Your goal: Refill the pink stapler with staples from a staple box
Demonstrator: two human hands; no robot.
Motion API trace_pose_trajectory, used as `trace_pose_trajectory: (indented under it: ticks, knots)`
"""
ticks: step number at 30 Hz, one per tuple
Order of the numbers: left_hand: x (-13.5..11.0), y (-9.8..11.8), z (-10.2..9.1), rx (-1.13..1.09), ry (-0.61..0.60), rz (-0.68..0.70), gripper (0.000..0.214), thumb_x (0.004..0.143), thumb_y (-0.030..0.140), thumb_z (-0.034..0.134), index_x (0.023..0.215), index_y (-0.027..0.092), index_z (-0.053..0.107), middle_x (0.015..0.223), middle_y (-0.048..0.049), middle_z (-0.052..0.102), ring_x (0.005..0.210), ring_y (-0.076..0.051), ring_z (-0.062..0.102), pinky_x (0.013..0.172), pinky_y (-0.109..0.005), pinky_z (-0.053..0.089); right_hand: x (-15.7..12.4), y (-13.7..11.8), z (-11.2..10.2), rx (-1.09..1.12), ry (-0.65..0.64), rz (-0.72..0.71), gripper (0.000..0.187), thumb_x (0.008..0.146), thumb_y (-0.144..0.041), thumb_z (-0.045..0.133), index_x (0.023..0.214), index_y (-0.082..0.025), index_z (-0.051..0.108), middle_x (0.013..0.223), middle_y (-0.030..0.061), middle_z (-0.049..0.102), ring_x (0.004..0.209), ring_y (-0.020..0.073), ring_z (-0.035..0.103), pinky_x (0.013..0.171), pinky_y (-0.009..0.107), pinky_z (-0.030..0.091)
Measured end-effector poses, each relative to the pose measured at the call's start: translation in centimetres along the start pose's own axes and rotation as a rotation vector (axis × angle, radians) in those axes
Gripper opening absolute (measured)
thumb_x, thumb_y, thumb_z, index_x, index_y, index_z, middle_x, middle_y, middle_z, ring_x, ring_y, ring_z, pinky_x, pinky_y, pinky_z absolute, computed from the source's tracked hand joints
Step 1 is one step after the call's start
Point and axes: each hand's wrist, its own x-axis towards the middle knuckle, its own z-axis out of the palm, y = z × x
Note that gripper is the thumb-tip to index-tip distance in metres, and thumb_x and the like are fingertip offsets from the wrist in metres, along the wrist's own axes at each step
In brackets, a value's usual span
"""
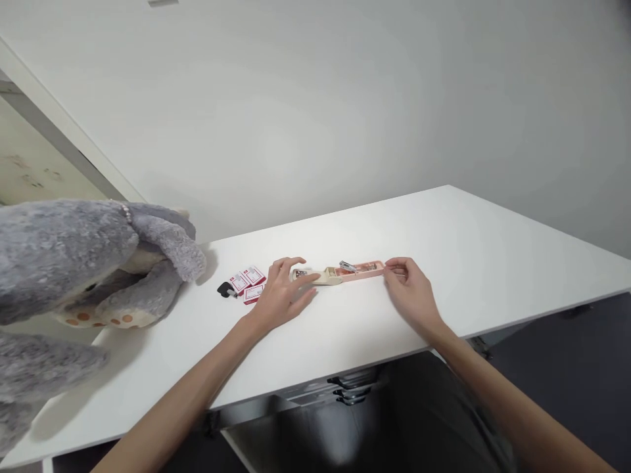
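Note:
A stapler point(362, 274) lies opened out flat on the white table, with a cream half on the left and a pink half on the right. Bright metal parts show inside the pink half, and a metal plate is partly visible at the cream end. My left hand point(282, 292) reaches over the cream half, fingers apart, one finger resting on it. At the far pink end, the thumb and fingers of my right hand point(411, 292) pinch the tip. Left of my left hand are small red-and-white boxes point(246, 279) and a small black item point(226, 289) with a metal end.
A large grey plush toy point(73, 263) takes up the left side of the white table point(493, 256). Behind the table stands a pale wall point(345, 118). Dark drawer handles point(352, 387) show below the front edge.

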Motion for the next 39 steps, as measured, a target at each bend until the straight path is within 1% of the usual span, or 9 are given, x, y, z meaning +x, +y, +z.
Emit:
trace_pose_trajectory:
  ticks: [3, 9, 13, 17, 22, 26, 29, 33, 39]
  knots:
    - [-0.1, 0.1, -0.2, 0.013, 0.004, -0.013, 0.037, 0.098, 0.028, 0.069, 0.135, 0.029, 0.069, 0.150, -0.0138, 0.052, 0.137, -0.035, 0.043, 0.117, -0.058, 0.043, -0.3, -0.7, 0.1, -0.018, -0.033, -0.011, 0.019, 0.086, -0.038, 0.066, 0.097, -0.022, 0.066, 0.097, 0.0081, 0.075, 0.090, 0.0259, 0.070, 0.085, 0.040, 0.057]
    - [-2.1, 0.6, -1.6, 0.167, 0.100, -0.170, 0.047, 0.097, 0.035, 0.068, 0.141, 0.023, 0.058, 0.147, -0.0176, 0.054, 0.137, -0.036, 0.045, 0.118, -0.059, 0.039, -1.1, -1.5, 0.1, -0.045, -0.262, -0.076, 0.016, 0.084, -0.034, 0.062, 0.092, -0.023, 0.069, 0.085, 0.0029, 0.072, 0.076, 0.0210, 0.064, 0.075, 0.035, 0.052]
    - [-5.0, 0.5, -3.4, 0.306, 0.102, -0.343, 0.042, 0.098, 0.038, 0.065, 0.136, 0.020, 0.062, 0.145, -0.0201, 0.055, 0.137, -0.039, 0.045, 0.117, -0.062, 0.038, -1.2, -1.3, 0.0, -0.030, -0.262, -0.066, 0.015, 0.084, -0.034, 0.061, 0.092, -0.023, 0.069, 0.083, 0.0018, 0.071, 0.076, 0.0205, 0.063, 0.073, 0.034, 0.050]
    - [-7.5, 0.4, -5.0, 0.401, 0.020, -0.452, 0.035, 0.102, 0.039, 0.057, 0.129, 0.021, 0.070, 0.151, -0.0210, 0.051, 0.142, -0.044, 0.040, 0.114, -0.066, 0.038, -1.0, -0.8, 0.1, -0.004, -0.269, -0.081, 0.015, 0.084, -0.034, 0.061, 0.092, -0.023, 0.068, 0.086, 0.0019, 0.072, 0.077, 0.0201, 0.064, 0.074, 0.034, 0.050]
    - [-8.6, 0.7, -5.7, 0.337, -0.047, -0.375, 0.034, 0.105, 0.038, 0.053, 0.127, 0.022, 0.072, 0.154, -0.0186, 0.056, 0.151, -0.043, 0.037, 0.118, -0.067, 0.037, -1.0, -0.7, 0.2, -0.019, -0.268, -0.079, 0.016, 0.083, -0.034, 0.060, 0.092, -0.023, 0.069, 0.083, 0.0014, 0.071, 0.076, 0.0204, 0.064, 0.074, 0.034, 0.051]
    - [-8.5, 0.7, -5.7, 0.154, -0.116, -0.329, 0.037, 0.106, 0.042, 0.055, 0.135, 0.021, 0.063, 0.139, -0.0153, 0.069, 0.139, -0.035, 0.057, 0.113, -0.058, 0.048, -0.9, -0.7, 0.2, -0.028, -0.270, -0.110, 0.017, 0.084, -0.034, 0.060, 0.092, -0.022, 0.069, 0.082, 0.0010, 0.071, 0.076, 0.0203, 0.064, 0.074, 0.034, 0.052]
    - [-8.5, 0.8, -5.9, 0.091, -0.076, -0.382, 0.040, 0.104, 0.048, 0.059, 0.132, 0.019, 0.061, 0.131, -0.0156, 0.073, 0.124, -0.033, 0.069, 0.104, -0.053, 0.056, -0.9, -0.5, 0.3, -0.048, -0.280, -0.132, 0.017, 0.084, -0.033, 0.060, 0.093, -0.023, 0.069, 0.083, 0.0009, 0.072, 0.077, 0.0203, 0.065, 0.075, 0.034, 0.052]
    - [-8.5, 1.5, -5.9, 0.038, -0.015, -0.418, 0.044, 0.103, 0.049, 0.060, 0.136, 0.021, 0.055, 0.132, -0.0150, 0.073, 0.119, -0.030, 0.074, 0.099, -0.046, 0.060, -1.0, -0.5, 0.4, -0.052, -0.307, -0.154, 0.016, 0.086, -0.033, 0.059, 0.093, -0.023, 0.071, 0.087, 0.0015, 0.074, 0.078, 0.0200, 0.065, 0.076, 0.033, 0.051]
    - [-7.4, 2.3, -4.7, -0.001, 0.047, -0.369, 0.049, 0.100, 0.051, 0.064, 0.136, 0.019, 0.056, 0.123, -0.0136, 0.077, 0.113, -0.030, 0.077, 0.096, -0.044, 0.062, -1.5, -1.7, 0.3, -0.037, -0.523, -0.171, 0.019, 0.087, -0.033, 0.065, 0.096, -0.023, 0.079, 0.095, 0.0037, 0.079, 0.081, 0.0205, 0.067, 0.077, 0.034, 0.051]
